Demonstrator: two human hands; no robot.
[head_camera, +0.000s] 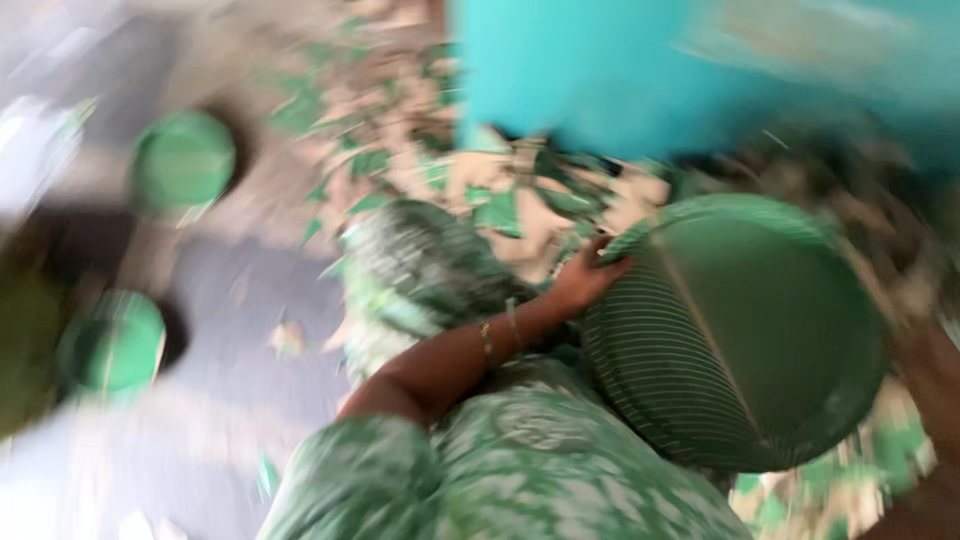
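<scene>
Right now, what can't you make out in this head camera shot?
- Right hand: cut off by the right edge, smeared; its grip is unclear.
- Left hand fingers: tips hidden behind the rim of the green plate.
- Two green round things on the left: too blurred to identify.
- Green scraps on the floor: motion blur hides their shape.

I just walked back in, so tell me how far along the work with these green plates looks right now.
Done, it seems: two finished green plates, one upper left and one lower left, lie on the floor. In hand: the left hand grips the rim of a large stack of green plates; the right forearm is at its far edge, the hand hidden. Left: green trimmings litter the floor. Heavy blur limits detail.
</scene>
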